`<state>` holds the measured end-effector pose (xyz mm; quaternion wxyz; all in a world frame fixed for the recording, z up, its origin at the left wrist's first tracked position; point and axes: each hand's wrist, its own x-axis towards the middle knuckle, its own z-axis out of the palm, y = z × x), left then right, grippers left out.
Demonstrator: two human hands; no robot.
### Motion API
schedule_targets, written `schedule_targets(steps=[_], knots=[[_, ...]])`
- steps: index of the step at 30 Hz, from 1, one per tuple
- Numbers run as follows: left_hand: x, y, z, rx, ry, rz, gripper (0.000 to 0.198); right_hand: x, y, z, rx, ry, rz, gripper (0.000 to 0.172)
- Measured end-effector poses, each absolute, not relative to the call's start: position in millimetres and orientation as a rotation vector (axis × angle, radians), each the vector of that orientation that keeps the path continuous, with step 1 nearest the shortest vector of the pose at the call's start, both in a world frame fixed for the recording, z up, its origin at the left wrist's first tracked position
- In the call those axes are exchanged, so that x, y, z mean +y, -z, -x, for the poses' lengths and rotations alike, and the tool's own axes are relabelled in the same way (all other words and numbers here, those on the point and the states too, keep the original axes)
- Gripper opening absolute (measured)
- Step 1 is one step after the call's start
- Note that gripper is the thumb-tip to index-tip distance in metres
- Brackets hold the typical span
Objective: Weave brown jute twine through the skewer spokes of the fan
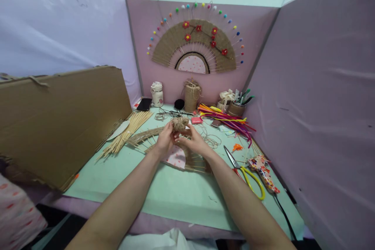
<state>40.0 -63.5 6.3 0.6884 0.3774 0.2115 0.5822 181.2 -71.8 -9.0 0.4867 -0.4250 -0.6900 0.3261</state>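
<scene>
Yellow-handled scissors [246, 172], mint-green table [175, 191]

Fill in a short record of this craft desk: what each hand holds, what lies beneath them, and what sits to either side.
left hand: grips ball of jute twine
right hand: pinches the same ball from the other side
beneath hands: unfinished fan of sticks on green table
left side: bamboo sticks, cardboard sheet
right side: yellow-handled scissors, pipe cleaners
back wall: finished fan

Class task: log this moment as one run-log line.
left hand: holds twine ball | right hand: touches twine ball | below: unfinished fan | scissors: untouched
</scene>
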Motion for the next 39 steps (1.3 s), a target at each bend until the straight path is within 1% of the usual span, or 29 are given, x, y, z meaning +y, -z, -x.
schedule_targets(steps=[2, 3, 5, 7, 10, 14, 17, 20, 22, 25, 29, 32, 34, 35, 37, 38, 39], knots=[[-60, -4, -37, 0.559, -1.364, -0.935, 0.037, -73, 11, -178, -1.69, -0.852, 1.05, 0.031], [-57, -3, -34, 0.613, -1.394, -0.969, 0.039, -73, 10, -180, -1.661, -0.86, 1.052, 0.026], [-50, 0, -28, 0.718, -1.436, -0.994, 0.039, -70, 4, -191, -1.496, -0.86, 1.021, 0.029], [-46, 0, -24, 0.783, -1.44, -0.941, 0.036, -64, -5, -208, -1.17, -0.884, 0.954, 0.03], [-46, -3, -23, 0.753, -1.397, -0.758, 0.03, -56, -15, -234, -0.748, -0.959, 0.757, 0.032], [-48, -10, -22, 0.51, -1.247, -0.463, 0.029, -54, -19, -248, -0.6, -1.116, 0.655, 0.035], [-43, -12, -16, 0.405, -1.321, -0.282, 0.026, -57, -23, -249, -0.572, -1.151, 0.601, 0.034], [-36, -10, -8, 0.466, -1.525, -0.252, 0.024, -59, -29, -264, -0.501, -1.075, 0.546, 0.033], [-34, -9, -6, 0.529, -1.578, -0.308, 0.023, -60, -33, -284, -0.417, -0.946, 0.544, 0.033], [-35, -8, -6, 0.526, -1.473, -0.323, 0.026, -64, -37, -315, -0.234, -0.779, 0.541, 0.032], [-36, -10, -4, 0.373, -1.282, -0.209, 0.032, -69, -38, -339, -0.146, -0.598, 0.563, 0.03], [-35, -10, -3, 0.342, -1.336, -0.197, 0.028, -65, -36, -340, -0.212, -0.537, 0.69, 0.021], [-36, -10, -6, 0.366, -1.363, -0.262, 0.023, -59, -33, -334, -0.31, -0.453, 0.891, 0.006], [-38, -9, -8, 0.378, -1.358, -0.313, 0.019, -57, -31, -328, -0.38, -0.371, 1.015, 0.008], [-42, -8, -13, 0.397, -1.323, -0.435, 0.01, -53, -28, -312, -0.537, -0.106, 1.237, 0.033], [-45, -8, -15, 0.406, -1.295, -0.504, 0.005, -52, -26, -301, -0.63, -0.022, 1.302, 0.044], [-48, -7, -17, 0.415, -1.262, -0.571, 0.002, -52, -24, -288, -0.743, 0.009, 1.313, 0.051]])
